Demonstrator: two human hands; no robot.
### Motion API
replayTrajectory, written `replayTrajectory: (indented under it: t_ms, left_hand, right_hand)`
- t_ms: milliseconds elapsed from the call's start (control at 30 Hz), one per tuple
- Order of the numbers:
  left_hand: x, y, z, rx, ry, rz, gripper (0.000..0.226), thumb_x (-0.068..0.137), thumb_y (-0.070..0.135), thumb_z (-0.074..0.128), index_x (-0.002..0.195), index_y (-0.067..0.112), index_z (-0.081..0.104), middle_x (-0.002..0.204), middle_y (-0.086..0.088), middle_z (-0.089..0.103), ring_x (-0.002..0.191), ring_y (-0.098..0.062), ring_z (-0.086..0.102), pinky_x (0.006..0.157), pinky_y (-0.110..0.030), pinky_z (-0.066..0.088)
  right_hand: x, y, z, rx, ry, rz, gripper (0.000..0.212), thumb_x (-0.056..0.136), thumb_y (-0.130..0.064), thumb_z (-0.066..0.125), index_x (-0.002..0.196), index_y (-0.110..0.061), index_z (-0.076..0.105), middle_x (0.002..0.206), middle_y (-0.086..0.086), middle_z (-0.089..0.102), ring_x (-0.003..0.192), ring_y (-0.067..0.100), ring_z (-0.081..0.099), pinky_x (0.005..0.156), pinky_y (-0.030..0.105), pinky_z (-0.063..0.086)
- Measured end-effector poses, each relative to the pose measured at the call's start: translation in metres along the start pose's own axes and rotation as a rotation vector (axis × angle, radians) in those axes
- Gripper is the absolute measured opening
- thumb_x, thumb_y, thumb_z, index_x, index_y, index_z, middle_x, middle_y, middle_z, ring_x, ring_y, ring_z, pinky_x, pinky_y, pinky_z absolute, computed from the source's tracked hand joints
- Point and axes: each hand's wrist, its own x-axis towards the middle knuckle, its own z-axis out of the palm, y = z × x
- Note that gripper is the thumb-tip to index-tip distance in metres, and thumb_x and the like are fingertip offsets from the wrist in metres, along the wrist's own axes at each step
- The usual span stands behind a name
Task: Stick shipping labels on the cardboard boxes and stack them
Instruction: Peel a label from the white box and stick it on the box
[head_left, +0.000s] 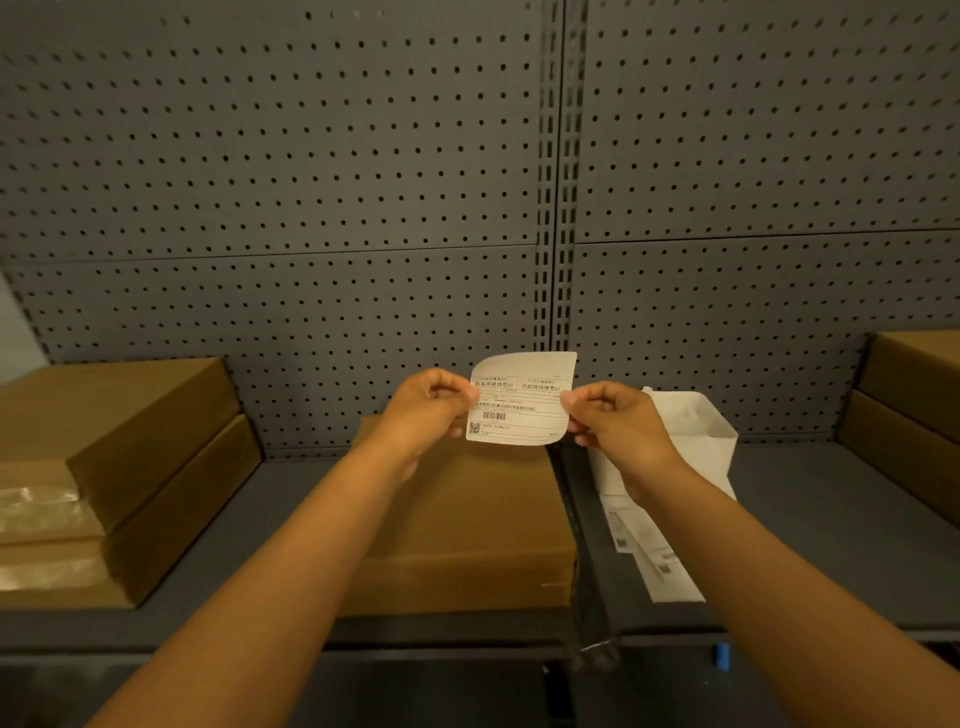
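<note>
A shipping label (519, 400) hung between both hands above the middle cardboard box (467, 519) on the shelf (831, 519); two stacked boxes (119, 467) lay left, label sheets (660, 556) right, pegboard (311, 182) behind.

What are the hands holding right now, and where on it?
A shipping label, held up above the middle cardboard box. The left hand pinches its left edge, the right hand its right edge.

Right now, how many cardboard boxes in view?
5: two stacked at left, top box on lower box; center box; two stacked at right, partly cropped.
</note>
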Motion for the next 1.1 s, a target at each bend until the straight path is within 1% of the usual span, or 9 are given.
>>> replayTrajectory:
  t_ms: [167, 333, 433, 500, 567, 700, 867, 967, 1100]
  left_hand:
    - [0.006, -0.01, -0.03, -0.029, 0.045, -0.041, 0.012, 0.091, 0.017, 0.062, 0.1, 0.009, 0.064, 0.104, -0.003, 0.07, 0.097, -0.017, 0.065, 0.076, -0.024, 0.052]
    - [0.01, -0.024, -0.056, -0.05, 0.008, -0.132, 0.013, 0.09, 0.014, 0.064, 0.1, 0.007, 0.067, 0.1, -0.006, 0.072, 0.085, -0.014, 0.065, 0.071, -0.021, 0.054]
    - [0.012, -0.035, -0.065, -0.034, 0.011, -0.177, 0.009, 0.088, 0.012, 0.066, 0.095, 0.008, 0.068, 0.101, -0.009, 0.072, 0.087, -0.015, 0.064, 0.069, -0.021, 0.054]
    - [0.011, -0.042, -0.068, -0.016, 0.01, -0.209, 0.004, 0.087, 0.011, 0.066, 0.091, 0.009, 0.068, 0.099, -0.007, 0.071, 0.081, -0.012, 0.062, 0.066, -0.02, 0.054]
    - [0.008, -0.049, -0.069, 0.007, 0.01, -0.244, 0.001, 0.088, 0.011, 0.066, 0.088, 0.011, 0.067, 0.094, -0.004, 0.07, 0.074, -0.008, 0.06, 0.064, -0.019, 0.052]
    - [0.008, -0.058, -0.067, 0.05, 0.025, -0.279, 0.003, 0.087, 0.012, 0.068, 0.084, 0.012, 0.066, 0.087, -0.003, 0.068, 0.069, -0.007, 0.057, 0.061, -0.019, 0.049]
    - [0.011, -0.058, -0.063, 0.106, 0.036, -0.326, 0.003, 0.086, 0.011, 0.069, 0.084, 0.01, 0.067, 0.081, -0.006, 0.065, 0.064, -0.01, 0.055, 0.062, -0.019, 0.05]
    - [0.012, -0.058, -0.06, 0.157, 0.053, -0.328, 0.005, 0.085, 0.011, 0.07, 0.082, 0.01, 0.066, 0.071, -0.004, 0.061, 0.059, -0.009, 0.053, 0.055, -0.016, 0.047]
    - [0.013, -0.059, -0.058, 0.201, 0.07, -0.328, 0.005, 0.085, 0.012, 0.07, 0.083, 0.008, 0.066, 0.068, -0.002, 0.06, 0.058, -0.009, 0.052, 0.051, -0.015, 0.044]
  right_hand:
    - [0.0, 0.001, 0.036, -0.014, 0.029, -0.019, 0.01, 0.091, -0.016, 0.062, 0.087, -0.008, 0.063, 0.08, 0.007, 0.067, 0.068, 0.012, 0.059, 0.062, 0.019, 0.052]
    - [0.003, 0.011, 0.059, -0.102, 0.004, 0.052, 0.012, 0.093, -0.019, 0.059, 0.087, -0.009, 0.065, 0.077, 0.005, 0.065, 0.069, 0.015, 0.058, 0.076, 0.03, 0.055]
    - [0.001, 0.017, 0.069, -0.198, -0.006, 0.093, 0.013, 0.093, -0.02, 0.059, 0.083, -0.012, 0.063, 0.074, 0.002, 0.062, 0.068, 0.014, 0.056, 0.071, 0.027, 0.051]
    - [0.0, 0.022, 0.075, -0.24, -0.006, 0.108, 0.016, 0.092, -0.02, 0.06, 0.079, -0.013, 0.062, 0.079, 0.001, 0.064, 0.074, 0.015, 0.056, 0.074, 0.027, 0.048]
    - [0.001, 0.027, 0.08, -0.325, -0.009, 0.124, 0.017, 0.092, -0.021, 0.06, 0.077, -0.013, 0.06, 0.089, 0.002, 0.065, 0.086, 0.017, 0.058, 0.081, 0.031, 0.047]
    - [0.005, 0.032, 0.085, -0.498, -0.033, 0.152, 0.022, 0.092, -0.023, 0.057, 0.094, -0.002, 0.061, 0.098, 0.01, 0.065, 0.094, 0.025, 0.059, 0.086, 0.038, 0.049]
    - [0.01, 0.037, 0.08, -0.615, -0.107, 0.134, 0.018, 0.091, -0.022, 0.058, 0.082, -0.008, 0.054, 0.089, 0.009, 0.062, 0.083, 0.02, 0.056, 0.074, 0.031, 0.047]
    - [0.012, 0.04, 0.079, -0.659, -0.139, 0.122, 0.017, 0.091, -0.022, 0.059, 0.082, -0.008, 0.055, 0.09, 0.008, 0.063, 0.084, 0.02, 0.057, 0.073, 0.029, 0.046]
    - [0.016, 0.042, 0.08, -0.707, -0.164, 0.103, 0.016, 0.09, -0.024, 0.06, 0.086, -0.009, 0.059, 0.092, 0.006, 0.064, 0.088, 0.021, 0.058, 0.077, 0.03, 0.047]
